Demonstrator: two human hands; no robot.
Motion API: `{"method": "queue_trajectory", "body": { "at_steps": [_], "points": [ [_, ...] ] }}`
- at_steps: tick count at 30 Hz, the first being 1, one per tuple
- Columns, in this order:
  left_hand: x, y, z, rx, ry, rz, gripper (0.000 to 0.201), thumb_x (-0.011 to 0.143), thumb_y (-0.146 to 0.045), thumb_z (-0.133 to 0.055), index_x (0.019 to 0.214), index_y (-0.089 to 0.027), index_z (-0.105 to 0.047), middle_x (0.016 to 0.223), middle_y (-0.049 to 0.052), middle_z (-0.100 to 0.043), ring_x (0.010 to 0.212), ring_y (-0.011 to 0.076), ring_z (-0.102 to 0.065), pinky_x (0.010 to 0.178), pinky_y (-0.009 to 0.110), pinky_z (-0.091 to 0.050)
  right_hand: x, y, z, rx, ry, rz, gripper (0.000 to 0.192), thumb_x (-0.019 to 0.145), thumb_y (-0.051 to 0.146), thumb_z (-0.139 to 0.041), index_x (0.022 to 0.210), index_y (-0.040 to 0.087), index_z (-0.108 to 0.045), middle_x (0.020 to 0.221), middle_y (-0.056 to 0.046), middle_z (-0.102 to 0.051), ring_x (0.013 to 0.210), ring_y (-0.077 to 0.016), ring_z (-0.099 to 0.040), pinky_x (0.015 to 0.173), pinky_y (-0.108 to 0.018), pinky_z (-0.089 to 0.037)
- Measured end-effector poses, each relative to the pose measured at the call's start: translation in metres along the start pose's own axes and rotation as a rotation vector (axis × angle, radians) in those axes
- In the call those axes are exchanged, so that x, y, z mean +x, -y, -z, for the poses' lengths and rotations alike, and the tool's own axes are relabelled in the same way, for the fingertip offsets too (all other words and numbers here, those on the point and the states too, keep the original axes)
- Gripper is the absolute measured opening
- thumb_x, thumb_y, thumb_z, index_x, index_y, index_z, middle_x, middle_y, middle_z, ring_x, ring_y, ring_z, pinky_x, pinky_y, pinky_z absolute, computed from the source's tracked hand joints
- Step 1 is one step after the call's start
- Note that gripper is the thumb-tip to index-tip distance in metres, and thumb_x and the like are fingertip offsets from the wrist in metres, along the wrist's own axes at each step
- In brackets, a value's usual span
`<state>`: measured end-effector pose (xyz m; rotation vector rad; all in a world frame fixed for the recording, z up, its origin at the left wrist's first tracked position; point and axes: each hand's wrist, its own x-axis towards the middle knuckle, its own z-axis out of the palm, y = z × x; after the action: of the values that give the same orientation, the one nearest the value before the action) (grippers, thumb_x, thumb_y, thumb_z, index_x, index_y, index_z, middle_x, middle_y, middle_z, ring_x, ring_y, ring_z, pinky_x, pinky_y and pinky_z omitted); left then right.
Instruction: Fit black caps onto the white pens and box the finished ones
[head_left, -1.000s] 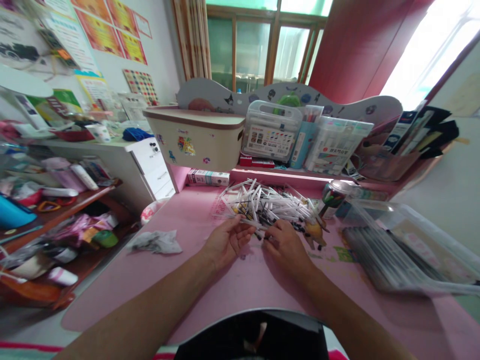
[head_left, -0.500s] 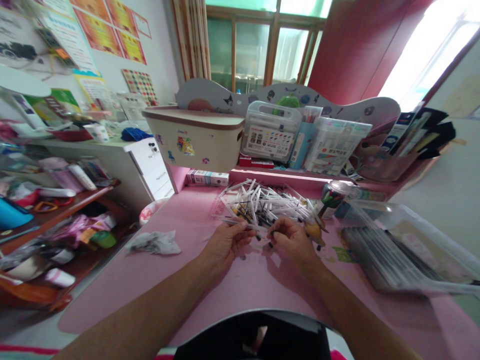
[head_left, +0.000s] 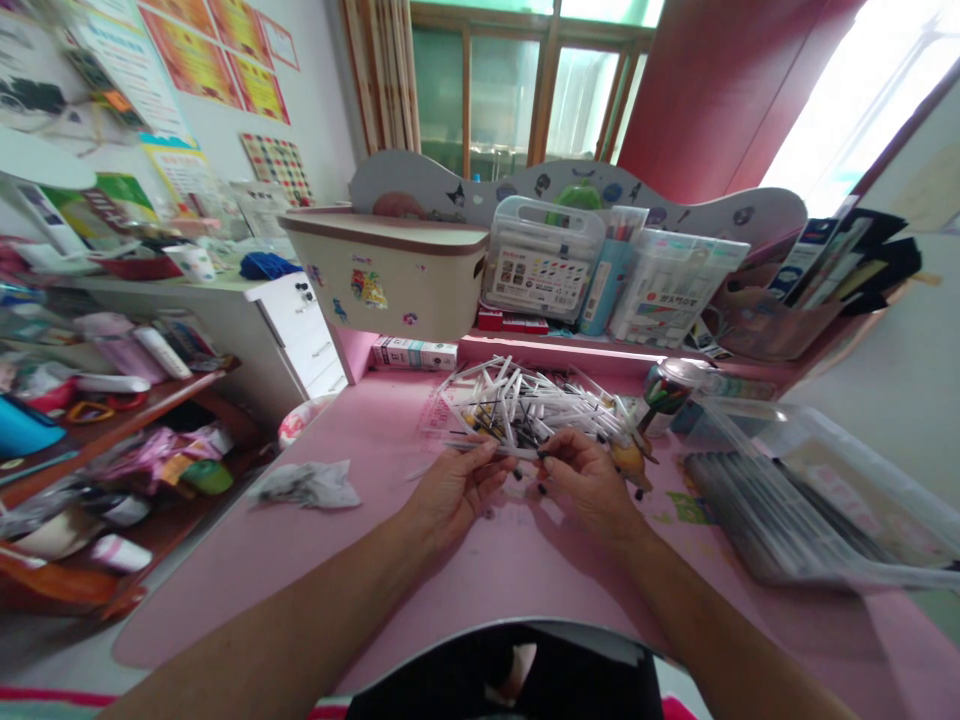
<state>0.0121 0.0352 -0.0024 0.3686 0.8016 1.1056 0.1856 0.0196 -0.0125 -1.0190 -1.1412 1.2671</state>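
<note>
Both hands are working at the near edge of a heap of white pens (head_left: 529, 405) lying toward the back edge of the pink desk (head_left: 360, 560). The left hand (head_left: 457, 485) is pinching one white pen barrel (head_left: 487, 447) level between thumb and fingertips, seemingly steadying it so the other end can be worked. The right hand (head_left: 589, 480) is closing its fingertips on that barrel's right end; whether a small black cap is between them is too small to tell.

A clear plastic tray (head_left: 795, 500) is sitting at the right edge, within reach. A crumpled tissue (head_left: 307, 483) is lying toward the left edge. On the raised shelf a clear marker case (head_left: 541, 262) is showing a printed label, too blurred to read.
</note>
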Motion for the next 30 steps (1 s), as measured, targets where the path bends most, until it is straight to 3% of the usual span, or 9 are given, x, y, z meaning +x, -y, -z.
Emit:
{"method": "queue_trajectory", "body": {
  "at_steps": [7,21,27,30],
  "points": [
    [-0.0005,-0.0023,-0.001,-0.032,-0.028,-0.001,0.012,0.087,0.0,-0.06,0.084,-0.012,-0.061,0.072,0.007,-0.074,0.062,0.0155,-0.074,0.053,0.019,-0.06,0.0007,0.0004,0.0006,-0.027,-0.026,0.017,0.015,0.07,0.024,-0.066,0.08,0.021,-0.056,0.065,0.005,-0.06,0.058,-0.0111,-0.056,0.054,-0.024,-0.05],
    [-0.0005,0.0006,0.0013,0.013,0.036,-0.016,0.012,0.087,0.0,-0.059,0.087,-0.01,-0.065,0.077,0.008,-0.076,0.066,0.0146,-0.075,0.057,0.018,-0.061,0.0005,0.0012,0.003,-0.013,0.022,-0.021,0.018,0.074,0.03,-0.071,0.083,0.022,-0.057,0.071,0.003,-0.061,0.063,-0.0128,-0.058,0.06,-0.027,-0.05],
    [-0.0024,0.0002,0.0012,0.036,0.074,-0.036,0.014,0.087,0.001,-0.058,0.085,-0.01,-0.066,0.076,0.007,-0.075,0.067,0.0145,-0.075,0.058,0.018,-0.061,-0.0035,-0.0044,0.0062,-0.258,0.052,0.068,0.014,0.088,0.035,-0.058,0.082,0.023,-0.053,0.071,0.003,-0.053,0.062,-0.0123,-0.05,0.057,-0.025,-0.044],
    [-0.0032,0.0014,0.0021,0.05,0.116,-0.044,0.013,0.085,0.001,-0.06,0.084,-0.01,-0.067,0.076,0.007,-0.075,0.069,0.0148,-0.075,0.06,0.017,-0.061,-0.0042,-0.0034,0.0068,-0.475,0.029,0.132,0.031,0.094,0.041,-0.048,0.07,0.022,-0.05,0.063,0.002,-0.049,0.059,-0.0128,-0.045,0.054,-0.026,-0.036]
  ]
}}
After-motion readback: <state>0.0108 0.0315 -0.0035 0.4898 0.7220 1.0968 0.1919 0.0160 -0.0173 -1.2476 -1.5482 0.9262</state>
